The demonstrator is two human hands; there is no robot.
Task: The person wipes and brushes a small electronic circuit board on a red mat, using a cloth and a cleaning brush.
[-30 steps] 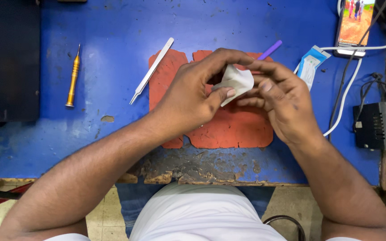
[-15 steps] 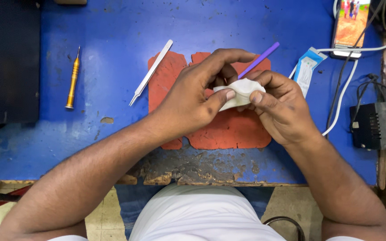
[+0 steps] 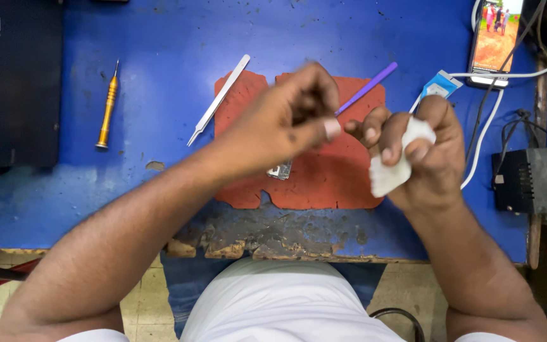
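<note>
Your right hand (image 3: 422,152): fingers clenched round white wipe (image 3: 395,171), above red mat (image 3: 324,183). Left hand (image 3: 286,120): fingers pinched, contents unclear. Small metal part (image 3: 280,170) on mat, directly under left hand, nearer it; purple stick (image 3: 368,85) angled up-right behind

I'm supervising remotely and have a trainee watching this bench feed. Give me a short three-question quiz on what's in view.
1. True or false: the right hand grips a white cloth.
2. Which tool lies left of the red mat? A) purple stick B) yellow screwdriver C) phone
3. Fill in: the purple stick lies partly on the ____ mat.

Key:
1. True.
2. B, the yellow screwdriver; the metal tweezers sit nearer, at the mat's edge.
3. Red. The left hand is blurred above it.
</note>
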